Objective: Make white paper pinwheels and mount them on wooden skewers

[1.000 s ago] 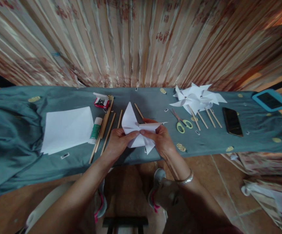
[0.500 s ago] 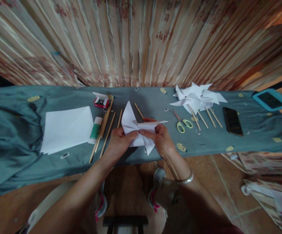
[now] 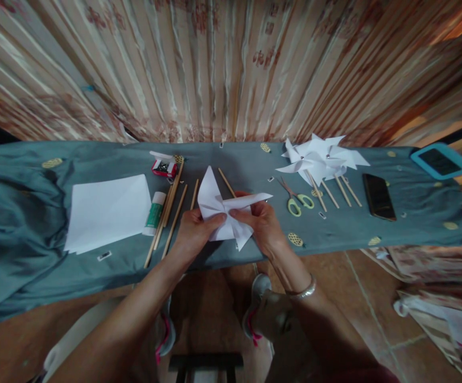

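A white paper pinwheel (image 3: 210, 194) is held between my two hands above the near middle of the table, its blades curled in to the centre. My left hand (image 3: 194, 229) grips it from the left, thumb pressed close to the centre. From the right, my right hand (image 3: 265, 223) pinches it, with the thumb also by the centre. Fingers behind the paper are mostly hidden. Just beyond the pinwheel lies a wooden stick (image 3: 226, 181), partly covered by it. More wooden sticks (image 3: 175, 223) lie left of my left hand.
Left are white paper sheets (image 3: 109, 213), a glue stick (image 3: 154, 214) and an opened red box (image 3: 164, 166) of small dark items. Right are scissors (image 3: 295, 202), finished pinwheels (image 3: 314, 159) on sticks, a phone (image 3: 379, 197) and a blue-framed tablet (image 3: 441, 160). A curtain (image 3: 231, 69) hangs behind the table.
My right thumb has shifted slightly on the paper, and the right-hand blade looks a little wider and more tilted. Both hands keep their hold; the view has moved slightly.
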### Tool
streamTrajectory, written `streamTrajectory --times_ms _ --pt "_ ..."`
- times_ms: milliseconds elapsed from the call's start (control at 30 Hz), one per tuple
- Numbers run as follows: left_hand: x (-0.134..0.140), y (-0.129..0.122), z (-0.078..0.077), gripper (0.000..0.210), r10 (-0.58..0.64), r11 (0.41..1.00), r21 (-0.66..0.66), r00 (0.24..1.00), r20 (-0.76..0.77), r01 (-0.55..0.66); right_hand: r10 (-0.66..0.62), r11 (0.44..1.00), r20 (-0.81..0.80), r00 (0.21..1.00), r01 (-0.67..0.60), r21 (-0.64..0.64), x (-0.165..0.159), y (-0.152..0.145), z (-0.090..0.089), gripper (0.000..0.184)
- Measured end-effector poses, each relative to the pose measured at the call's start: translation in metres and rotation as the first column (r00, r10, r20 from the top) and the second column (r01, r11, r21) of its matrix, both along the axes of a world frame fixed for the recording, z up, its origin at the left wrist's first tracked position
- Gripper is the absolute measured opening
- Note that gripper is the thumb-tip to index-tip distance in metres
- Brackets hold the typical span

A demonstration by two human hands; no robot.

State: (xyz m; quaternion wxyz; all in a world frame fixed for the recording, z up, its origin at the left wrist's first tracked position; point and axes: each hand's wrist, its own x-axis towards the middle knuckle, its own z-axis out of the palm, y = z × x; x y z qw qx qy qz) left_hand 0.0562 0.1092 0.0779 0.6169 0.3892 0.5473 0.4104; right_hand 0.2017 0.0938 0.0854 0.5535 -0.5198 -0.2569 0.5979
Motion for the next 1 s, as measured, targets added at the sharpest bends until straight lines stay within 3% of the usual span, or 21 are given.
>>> streamTrajectory --times_ms 367,667,767,833,867,933,1000 --pt "0.002 0.001 -0.001 0.032 0.017 1.0 0.01 1.0 0.016 -0.017 -0.024 0.998 0.123 0.992 0.017 0.059 -0.001 0.0 -0.005 0.057" --pt "0.004 -0.001 0.003 0.035 0.015 1.0 -0.019 0.982 0.19 -0.011 0.04 0.994 0.095 0.995 -0.049 0.093 0.001 0.001 -0.003 0.049" --pt "0.002 0.002 0.004 0.035 0.065 0.998 -0.032 0.967 0.247 -0.059 -0.014 0.982 0.257 0.966 -0.036 0.187 0.006 -0.001 0.0 0.044" --pt "0.0 0.004 0.005 0.035 0.093 0.996 -0.04 0.958 0.271 -0.086 -0.167 0.955 0.496 0.852 0.014 0.297 0.009 -0.005 0.005 0.041" --pt "-0.001 0.006 0.006 0.036 0.108 0.994 -0.04 0.953 0.283 -0.101 -0.254 0.932 0.616 0.745 0.017 0.363 0.009 -0.008 0.008 0.038" --pt "-0.002 0.008 0.008 0.036 0.134 0.991 -0.033 0.942 0.308 -0.13 -0.369 0.872 0.771 0.519 -0.093 0.48 0.006 -0.014 0.012 0.025" --pt "-0.003 0.009 0.011 0.036 0.144 0.989 -0.027 0.934 0.328 -0.143 -0.442 0.804 0.817 0.37 -0.239 0.544 0.001 -0.019 0.012 0.017"
